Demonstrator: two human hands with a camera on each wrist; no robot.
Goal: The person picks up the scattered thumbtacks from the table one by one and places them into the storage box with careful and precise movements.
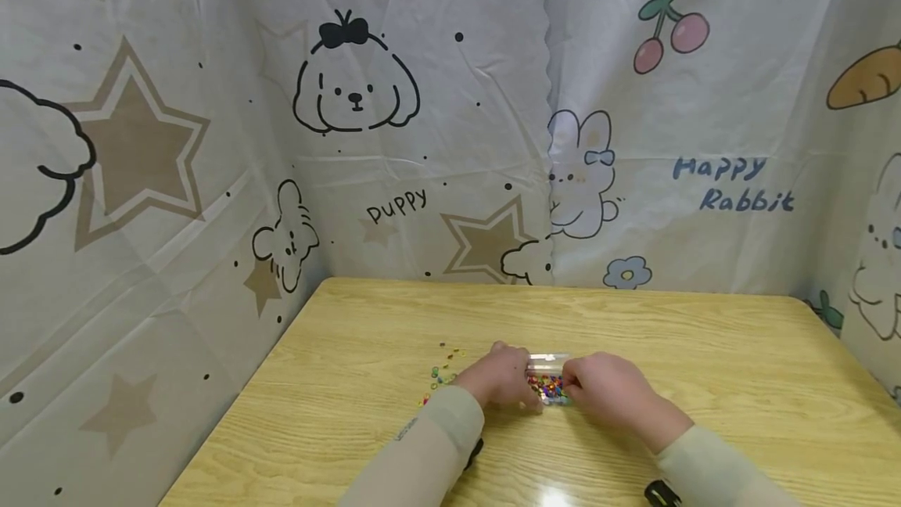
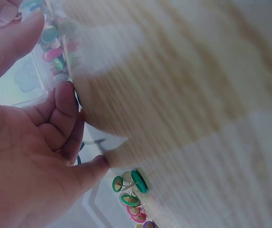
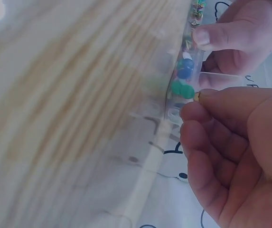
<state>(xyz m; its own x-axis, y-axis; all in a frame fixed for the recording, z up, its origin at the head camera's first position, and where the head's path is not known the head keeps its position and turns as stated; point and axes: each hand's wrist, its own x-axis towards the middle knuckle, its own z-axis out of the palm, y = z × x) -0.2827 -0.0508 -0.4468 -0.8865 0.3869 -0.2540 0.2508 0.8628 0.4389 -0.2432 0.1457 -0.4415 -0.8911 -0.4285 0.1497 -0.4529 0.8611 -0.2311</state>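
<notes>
A small clear plastic box (image 1: 547, 363) stands on the table with its lid raised, and colourful thumbtacks (image 1: 549, 390) fill its lower part. My left hand (image 1: 503, 375) holds the box by its left end, with the thumb (image 3: 221, 37) at the near rim and other fingers behind. At the right end is my right hand (image 1: 611, 386). Its thumb and index finger pinch a small gold-coloured thumbtack (image 3: 197, 97), mostly covered by the fingertips, right beside the green tacks (image 3: 183, 89) in the box.
Loose thumbtacks (image 1: 436, 374) lie scattered on the table left of my left hand; several green and pink tacks (image 2: 130, 199) show close to its fingers. The wooden table (image 1: 739, 366) meets a printed cloth (image 1: 450, 100) at its back and sides.
</notes>
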